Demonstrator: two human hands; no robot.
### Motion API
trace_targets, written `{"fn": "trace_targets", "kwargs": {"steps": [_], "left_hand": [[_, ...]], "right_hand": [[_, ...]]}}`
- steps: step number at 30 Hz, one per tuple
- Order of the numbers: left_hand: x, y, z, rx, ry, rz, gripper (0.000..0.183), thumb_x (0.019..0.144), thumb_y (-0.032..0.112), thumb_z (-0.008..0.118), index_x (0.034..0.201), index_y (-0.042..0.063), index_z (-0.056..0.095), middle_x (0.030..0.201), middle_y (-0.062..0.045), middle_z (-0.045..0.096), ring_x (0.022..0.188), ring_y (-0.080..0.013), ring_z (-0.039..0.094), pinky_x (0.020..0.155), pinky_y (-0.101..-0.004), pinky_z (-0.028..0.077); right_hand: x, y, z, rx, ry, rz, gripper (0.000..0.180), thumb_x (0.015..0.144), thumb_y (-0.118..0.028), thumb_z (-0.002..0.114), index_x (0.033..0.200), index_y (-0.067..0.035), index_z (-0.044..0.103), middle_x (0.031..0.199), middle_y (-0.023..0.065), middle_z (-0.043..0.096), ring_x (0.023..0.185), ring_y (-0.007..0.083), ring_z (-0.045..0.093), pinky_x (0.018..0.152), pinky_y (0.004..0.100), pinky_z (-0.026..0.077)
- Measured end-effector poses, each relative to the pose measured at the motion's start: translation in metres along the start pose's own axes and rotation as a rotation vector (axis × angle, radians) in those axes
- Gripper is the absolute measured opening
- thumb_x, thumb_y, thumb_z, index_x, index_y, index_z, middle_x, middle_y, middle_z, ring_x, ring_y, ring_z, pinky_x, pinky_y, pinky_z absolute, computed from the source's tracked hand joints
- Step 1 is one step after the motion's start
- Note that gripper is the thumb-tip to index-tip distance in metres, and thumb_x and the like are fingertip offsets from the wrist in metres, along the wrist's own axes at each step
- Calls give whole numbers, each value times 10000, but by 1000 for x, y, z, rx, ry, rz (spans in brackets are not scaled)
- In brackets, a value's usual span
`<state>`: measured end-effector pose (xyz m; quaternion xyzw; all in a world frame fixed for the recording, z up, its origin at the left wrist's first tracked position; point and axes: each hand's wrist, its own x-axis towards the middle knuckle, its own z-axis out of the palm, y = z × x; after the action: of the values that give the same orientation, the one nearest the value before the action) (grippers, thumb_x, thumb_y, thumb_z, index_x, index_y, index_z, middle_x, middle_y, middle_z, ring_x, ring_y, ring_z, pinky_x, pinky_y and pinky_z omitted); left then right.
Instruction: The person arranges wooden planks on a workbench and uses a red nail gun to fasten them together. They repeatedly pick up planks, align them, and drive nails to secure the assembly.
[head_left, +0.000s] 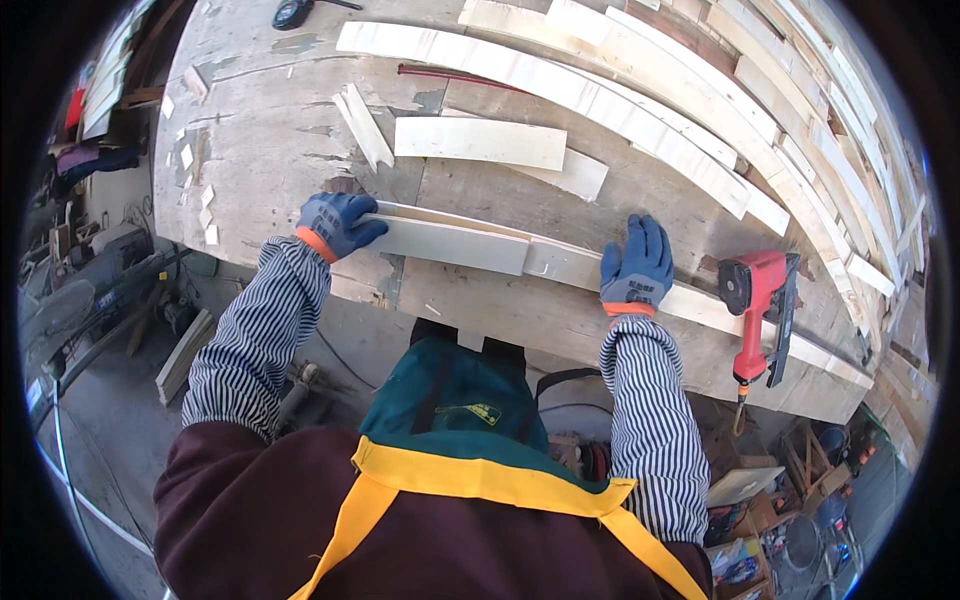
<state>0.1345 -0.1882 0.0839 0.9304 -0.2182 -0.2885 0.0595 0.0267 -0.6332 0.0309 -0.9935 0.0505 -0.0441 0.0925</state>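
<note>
My left hand, in a blue and grey work glove, grips the left end of a short wooden slat. This slat lies along a long wooden strip, covering part of it, with the strip's far edge showing behind. A bent staple or wire shows on the strip just past the slat's right end. My right hand, gloved alike, lies flat over the long strip, thumb apart from the fingers. To its right a red pneumatic staple or nail gun rests across the strip, an air hose fitting at its handle.
Loose boards and a long slat lie beyond my hands on the worn wooden workbench. Stacked strips crowd the right side. A tape measure is at the far left; small offcuts dot the left edge.
</note>
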Motion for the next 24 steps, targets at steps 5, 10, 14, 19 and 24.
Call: {"fn": "trace_targets", "kwargs": {"steps": [5, 10, 14, 19, 24], "left_hand": [[15, -2, 11, -55, 4, 8, 411, 847, 458, 706, 1057, 109, 650, 974, -114, 692, 888, -303, 677, 774, -426, 526], [12, -7, 18, -92, 89, 34, 420, 830, 459, 725, 1057, 116, 640, 935, -91, 685, 868, -307, 675, 769, -436, 517], [12, -11, 16, -98, 82, 33, 403, 820, 445, 734, 1036, 115, 648, 923, -89, 681, 853, -307, 671, 770, -434, 516], [16, -5, 12, -132, 106, 26, 374, 771, 389, 772, 982, 99, 666, 924, -104, 683, 845, -304, 672, 767, -418, 524], [9, -8, 23, -148, 375, 109, 413, 703, 303, 831, 1001, 84, 648, 993, -108, 686, 927, -308, 659, 818, -419, 515]], "right_hand": [[-2, 4, -1, 16, 10, -13, 532, 825, -310, 660, 1300, -77, 597, 1350, 142, 563, 1247, 342, 523, 1010, 486, 427], [-2, 4, -1, 1, 14, -18, 553, 816, -310, 668, 1307, -70, 591, 1342, 147, 566, 1235, 353, 525, 1047, 496, 395], [11, -47, -9, 61, 168, -54, 519, 853, -275, 644, 1314, -46, 582, 1333, 158, 578, 1230, 359, 524, 1036, 499, 401], [33, -198, 10, 343, -40, -316, 566, 811, -345, 677, 1310, -93, 585, 1310, 128, 557, 1249, 316, 498, 1090, 533, 355], [46, -209, 33, 315, -166, -182, 590, 809, -399, 674, 1307, -99, 569, 1321, 106, 478, 1266, 319, 413, 1081, 531, 324]]}}
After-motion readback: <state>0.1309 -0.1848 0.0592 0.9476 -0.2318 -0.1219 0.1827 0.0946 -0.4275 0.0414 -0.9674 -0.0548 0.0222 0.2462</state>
